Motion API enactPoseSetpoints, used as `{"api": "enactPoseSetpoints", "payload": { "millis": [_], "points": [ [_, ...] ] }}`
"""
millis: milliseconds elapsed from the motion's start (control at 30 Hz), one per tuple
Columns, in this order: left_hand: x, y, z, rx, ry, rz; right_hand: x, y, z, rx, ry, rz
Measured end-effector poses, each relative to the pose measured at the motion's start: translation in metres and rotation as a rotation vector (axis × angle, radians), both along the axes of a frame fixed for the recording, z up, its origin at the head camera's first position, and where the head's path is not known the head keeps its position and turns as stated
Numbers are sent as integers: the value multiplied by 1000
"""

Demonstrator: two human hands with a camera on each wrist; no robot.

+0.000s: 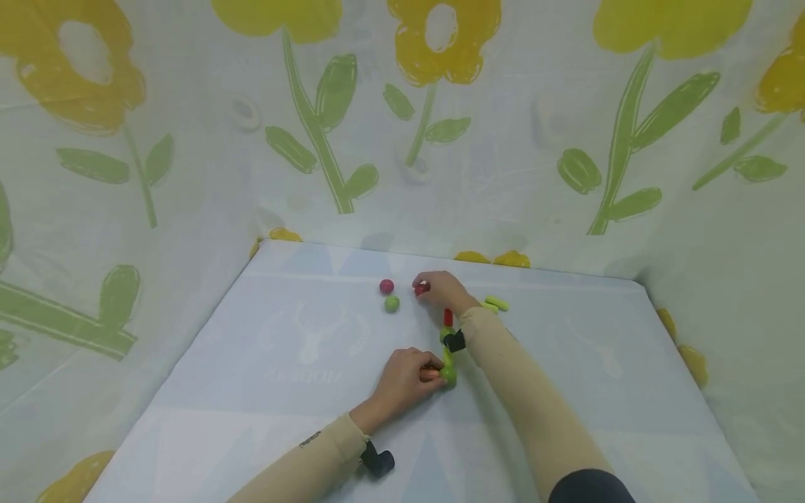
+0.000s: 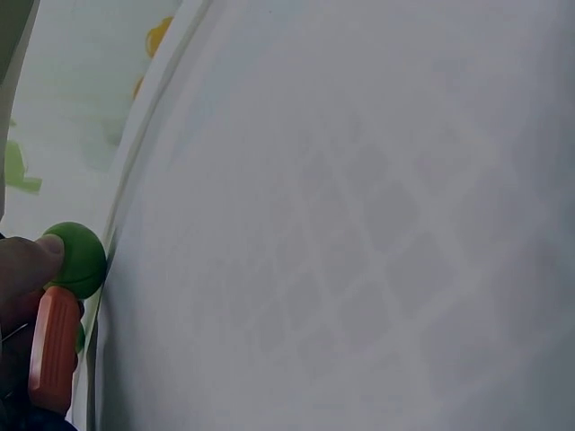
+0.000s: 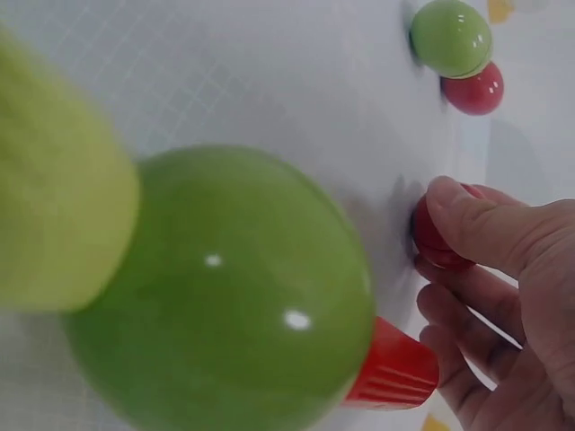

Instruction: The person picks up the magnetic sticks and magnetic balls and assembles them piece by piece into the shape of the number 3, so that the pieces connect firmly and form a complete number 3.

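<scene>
My left hand (image 1: 401, 381) pinches the near green ball (image 1: 448, 376) of a joined piece, thumb pressed on the ball in the left wrist view. An orange ribbed stick (image 2: 54, 350) juts from that ball beside the fingers. From the same ball a yellow-green stick (image 3: 49, 189) leads to a second green ball (image 3: 220, 287), which has a red stick (image 3: 393, 366) on its far side. Farther back, my right hand (image 1: 445, 290) grips a red ball (image 3: 436, 235) between thumb and fingers, low over the table.
A loose red ball (image 1: 386, 286) and green ball (image 1: 392, 304) lie close together left of the right hand. To its right are yellow-green sticks (image 1: 497, 303), partly hidden by the wrist. Flowered cloth (image 1: 503, 175) surrounds the white table (image 1: 251, 377).
</scene>
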State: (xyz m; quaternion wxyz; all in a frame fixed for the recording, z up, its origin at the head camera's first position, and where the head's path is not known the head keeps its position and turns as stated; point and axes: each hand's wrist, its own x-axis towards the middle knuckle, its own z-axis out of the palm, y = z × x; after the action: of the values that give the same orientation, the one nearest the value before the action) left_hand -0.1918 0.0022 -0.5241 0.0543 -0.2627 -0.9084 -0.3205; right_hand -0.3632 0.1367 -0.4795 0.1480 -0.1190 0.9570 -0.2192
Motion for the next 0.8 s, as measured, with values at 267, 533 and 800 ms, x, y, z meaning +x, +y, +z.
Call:
{"api": "enactPoseSetpoints", "payload": {
  "millis": [267,533,800],
  "points": [
    [1,0,0,3,3,-3,4,5,-1,-29,-12,-2],
    [1,0,-2,11,25,4,7,14,-3,-90,-2,-38],
    [2,1,0,5,9,15,12,25,-1,-123,10,-71]
  ]
}}
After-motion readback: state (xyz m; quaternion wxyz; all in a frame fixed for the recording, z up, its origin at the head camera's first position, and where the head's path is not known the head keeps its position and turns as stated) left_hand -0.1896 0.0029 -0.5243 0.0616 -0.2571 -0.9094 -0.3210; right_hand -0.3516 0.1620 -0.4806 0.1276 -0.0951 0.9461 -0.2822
